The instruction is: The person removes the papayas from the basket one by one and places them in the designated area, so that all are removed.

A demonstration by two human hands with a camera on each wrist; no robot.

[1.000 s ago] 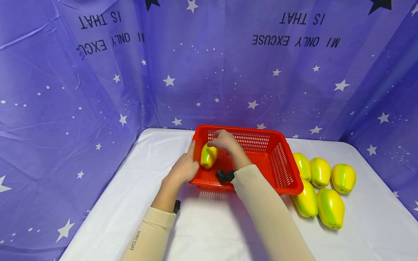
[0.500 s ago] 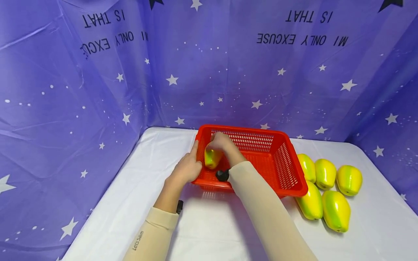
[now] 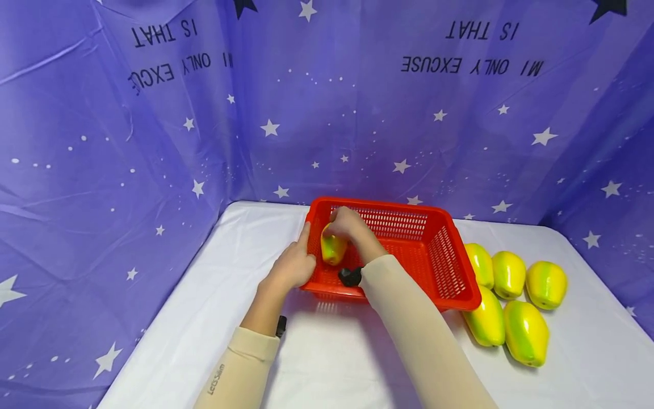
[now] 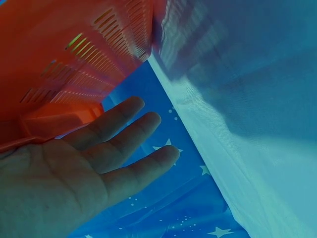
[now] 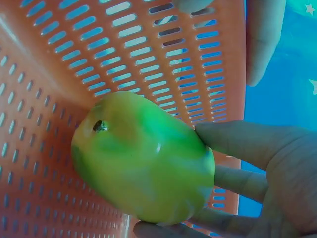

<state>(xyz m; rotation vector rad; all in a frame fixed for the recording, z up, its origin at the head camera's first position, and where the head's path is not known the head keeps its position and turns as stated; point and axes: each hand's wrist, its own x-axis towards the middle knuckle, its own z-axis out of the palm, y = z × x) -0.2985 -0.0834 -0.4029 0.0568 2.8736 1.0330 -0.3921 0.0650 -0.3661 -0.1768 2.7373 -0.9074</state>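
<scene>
A red plastic basket (image 3: pixel 375 204) with slotted walls stands on the white-covered table. My left hand (image 3: pixel 293 264) grips its left rim, with the thumb over the inside; in the left wrist view three fingers (image 4: pixel 133 171) of that hand stretch out beneath the rim, beside the outer wall. Inside the basket, at its left end, lies a yellow-green papaya (image 3: pixel 333 250). My right hand (image 3: pixel 348 222) holds its far end; in the right wrist view the thumb is on one side of the papaya (image 5: pixel 143 158) and fingers on the other.
Several more yellow-green papayas (image 3: pixel 526 332) lie grouped on the table (image 3: pixel 327 363), right of the basket. A purple star-patterned cloth (image 3: pixel 317 113) hangs behind and at both sides. A black wrist camera (image 3: pixel 350 276) sits over the basket's front rim.
My right hand has lowered onto the papaya and closed round its far end. The left hand stays on the basket rim. The head view has shifted slightly.
</scene>
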